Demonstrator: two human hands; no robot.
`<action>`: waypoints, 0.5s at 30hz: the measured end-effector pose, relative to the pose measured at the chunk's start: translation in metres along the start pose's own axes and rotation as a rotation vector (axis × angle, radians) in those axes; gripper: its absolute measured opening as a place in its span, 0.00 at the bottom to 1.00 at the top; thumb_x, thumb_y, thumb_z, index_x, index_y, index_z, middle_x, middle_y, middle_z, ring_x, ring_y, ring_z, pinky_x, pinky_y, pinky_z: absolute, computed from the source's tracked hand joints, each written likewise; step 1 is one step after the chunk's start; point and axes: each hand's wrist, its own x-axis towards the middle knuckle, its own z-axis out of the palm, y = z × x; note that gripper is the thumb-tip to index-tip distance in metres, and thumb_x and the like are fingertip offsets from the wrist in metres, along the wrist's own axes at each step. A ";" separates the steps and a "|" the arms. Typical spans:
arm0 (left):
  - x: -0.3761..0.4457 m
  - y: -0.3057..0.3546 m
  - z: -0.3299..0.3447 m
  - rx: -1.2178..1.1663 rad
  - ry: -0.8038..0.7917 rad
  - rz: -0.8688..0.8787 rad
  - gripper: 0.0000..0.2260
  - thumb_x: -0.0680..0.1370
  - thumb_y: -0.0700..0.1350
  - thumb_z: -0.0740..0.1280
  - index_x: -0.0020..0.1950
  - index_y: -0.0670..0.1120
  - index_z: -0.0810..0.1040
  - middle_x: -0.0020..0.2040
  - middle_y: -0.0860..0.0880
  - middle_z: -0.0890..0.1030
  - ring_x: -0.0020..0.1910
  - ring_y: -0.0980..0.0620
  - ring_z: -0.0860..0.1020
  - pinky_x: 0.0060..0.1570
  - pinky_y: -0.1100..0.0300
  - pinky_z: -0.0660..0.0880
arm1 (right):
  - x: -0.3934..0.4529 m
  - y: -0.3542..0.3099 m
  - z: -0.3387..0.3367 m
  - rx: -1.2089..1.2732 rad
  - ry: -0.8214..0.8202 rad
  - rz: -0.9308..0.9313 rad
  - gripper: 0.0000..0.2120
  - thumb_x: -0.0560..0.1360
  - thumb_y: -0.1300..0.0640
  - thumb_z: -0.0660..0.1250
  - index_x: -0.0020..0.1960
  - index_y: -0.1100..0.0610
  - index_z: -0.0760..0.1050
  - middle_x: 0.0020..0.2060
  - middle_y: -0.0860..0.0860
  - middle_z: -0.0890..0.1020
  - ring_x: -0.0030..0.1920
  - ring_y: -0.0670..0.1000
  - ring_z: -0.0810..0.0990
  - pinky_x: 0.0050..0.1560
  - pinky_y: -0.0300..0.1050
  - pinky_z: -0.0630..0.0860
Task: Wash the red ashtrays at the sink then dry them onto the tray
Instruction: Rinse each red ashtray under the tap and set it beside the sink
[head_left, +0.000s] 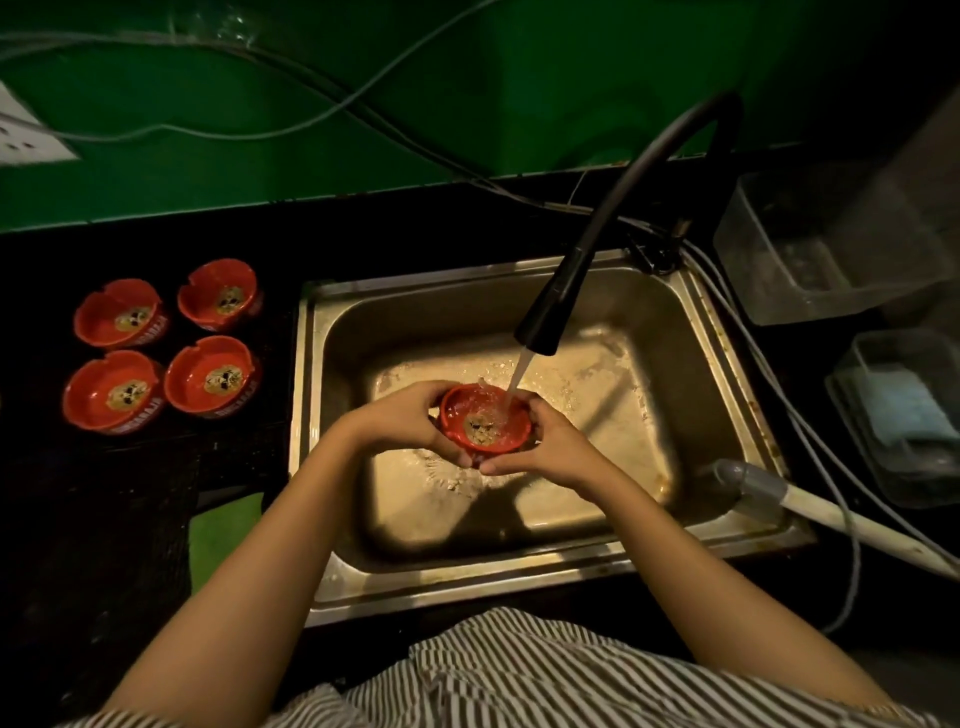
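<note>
A red ashtray (485, 418) with a skull print sits in both my hands over the steel sink (691, 332). My left hand (408, 418) grips its left rim and my right hand (545, 441) grips its right side. Water from the black faucet (566, 291) streams into the ashtray. Several more red ashtrays (208, 376) stand upright on the dark counter to the left of the sink.
Clear plastic containers (810, 249) stand on the right; one (904, 410) holds a pale cloth or sponge. A grey-and-white pipe (779, 493) lies over the sink's right rim. Cables run along the green wall (260, 78). A green patch (223, 530) shows at lower left.
</note>
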 end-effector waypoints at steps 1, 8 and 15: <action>0.000 -0.002 0.005 -0.061 -0.019 -0.012 0.38 0.62 0.38 0.82 0.68 0.50 0.69 0.57 0.59 0.75 0.54 0.62 0.75 0.50 0.73 0.74 | -0.003 -0.001 -0.004 -0.032 -0.002 -0.003 0.45 0.55 0.50 0.85 0.65 0.45 0.64 0.59 0.43 0.75 0.59 0.45 0.76 0.61 0.41 0.75; 0.013 -0.007 0.048 -0.480 -0.051 0.009 0.43 0.64 0.26 0.76 0.73 0.49 0.65 0.64 0.47 0.75 0.62 0.49 0.77 0.60 0.52 0.78 | -0.013 -0.012 -0.034 -0.376 0.048 -0.127 0.54 0.53 0.46 0.84 0.72 0.52 0.61 0.64 0.47 0.72 0.62 0.47 0.73 0.64 0.43 0.72; 0.033 0.000 0.074 -0.535 0.139 0.144 0.45 0.63 0.29 0.78 0.67 0.63 0.63 0.68 0.50 0.71 0.66 0.50 0.73 0.55 0.58 0.78 | -0.010 -0.018 -0.046 -0.599 0.142 -0.223 0.54 0.58 0.49 0.82 0.75 0.51 0.56 0.69 0.48 0.65 0.69 0.48 0.65 0.70 0.46 0.65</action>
